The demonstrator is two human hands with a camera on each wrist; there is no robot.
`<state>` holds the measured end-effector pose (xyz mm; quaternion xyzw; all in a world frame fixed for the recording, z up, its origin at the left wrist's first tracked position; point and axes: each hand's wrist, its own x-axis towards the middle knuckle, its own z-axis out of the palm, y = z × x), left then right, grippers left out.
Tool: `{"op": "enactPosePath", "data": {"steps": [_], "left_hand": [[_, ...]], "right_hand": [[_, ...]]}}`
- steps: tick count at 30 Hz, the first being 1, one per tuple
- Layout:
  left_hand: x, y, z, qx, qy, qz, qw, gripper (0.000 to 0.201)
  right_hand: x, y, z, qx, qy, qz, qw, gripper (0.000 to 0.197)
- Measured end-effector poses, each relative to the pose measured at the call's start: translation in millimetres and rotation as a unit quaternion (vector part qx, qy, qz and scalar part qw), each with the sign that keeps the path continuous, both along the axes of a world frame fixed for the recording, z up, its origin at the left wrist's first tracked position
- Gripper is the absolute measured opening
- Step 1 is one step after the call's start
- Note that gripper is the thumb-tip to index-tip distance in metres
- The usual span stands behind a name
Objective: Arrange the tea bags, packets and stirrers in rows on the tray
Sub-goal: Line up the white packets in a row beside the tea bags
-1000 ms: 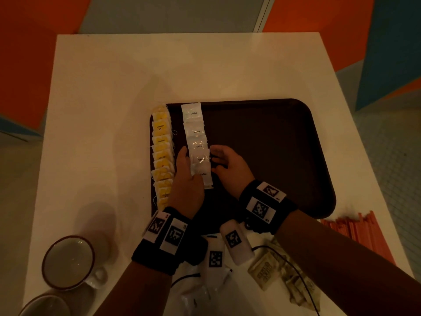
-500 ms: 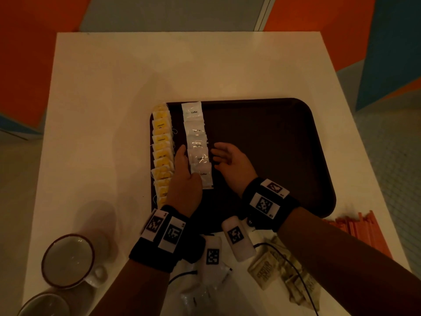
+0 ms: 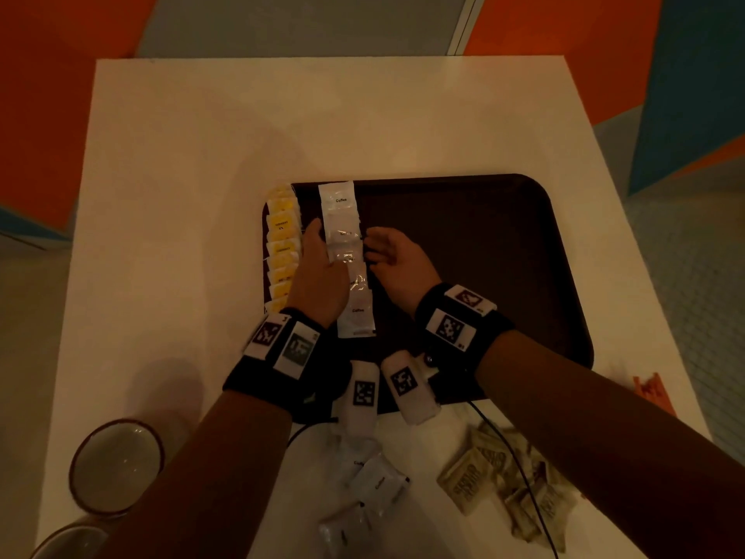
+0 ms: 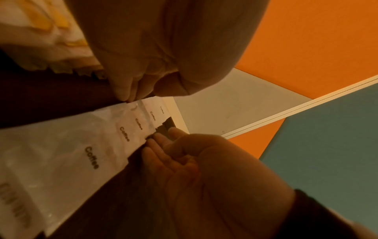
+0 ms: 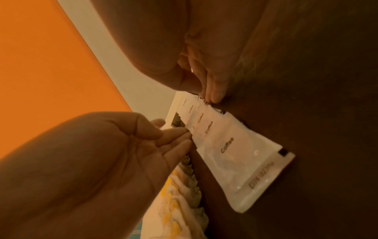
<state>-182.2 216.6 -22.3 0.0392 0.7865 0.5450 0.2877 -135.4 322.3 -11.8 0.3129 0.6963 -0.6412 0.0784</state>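
Note:
On the dark brown tray (image 3: 483, 276), a row of yellow tea bags (image 3: 282, 248) lines the left rim. Beside it runs a row of overlapping white coffee packets (image 3: 342, 219), also visible in the wrist views (image 4: 114, 134) (image 5: 223, 145). My left hand (image 3: 316, 244) touches the row's left edge with straight fingers (image 5: 175, 137). My right hand (image 3: 377, 246) touches the right edge with straight fingers (image 4: 157, 142). Neither hand holds a packet. My left hand hides part of the tea bag row.
Loose white coffee packets (image 3: 371, 490) and brown sugar packets (image 3: 504, 478) lie on the white table (image 3: 181, 195) near me. Orange stirrers (image 3: 649, 391) sit at the right edge, past the tray. Two cups (image 3: 117, 463) stand at the near left.
Both hands have slid along the coffee packet row away from me, keeping to its two sides. The packets look straighter in line.

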Motion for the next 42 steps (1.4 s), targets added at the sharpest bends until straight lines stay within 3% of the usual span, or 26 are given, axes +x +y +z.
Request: {"op": "enactPosePath", "data": {"steps": [10, 16, 21, 32, 42], "left_hand": [[-12, 2, -9, 0.028, -0.015, -0.006, 0.999, 0.077], [-14, 2, -9, 0.034, -0.008, -0.009, 0.999, 0.073], [-18, 8, -3, 0.032, 0.028, -0.013, 0.999, 0.057], [-22, 8, -3, 0.007, 0.014, -0.004, 1.0, 0.066], [-25, 13, -1, 0.001, 0.018, 0.014, 1.0, 0.062]], "right_hand": [[-13, 4, 5, 0.0, 0.002, 0.01, 1.0, 0.054], [-14, 8, 4, 0.021, -0.002, 0.015, 1.0, 0.052], [-20, 8, 4, 0.023, 0.001, 0.014, 1.0, 0.051], [-27, 13, 1, 0.031, -0.011, 0.007, 0.999, 0.052], [-38, 12, 3, 0.01, -0.001, -0.011, 1.0, 0.052]]}}
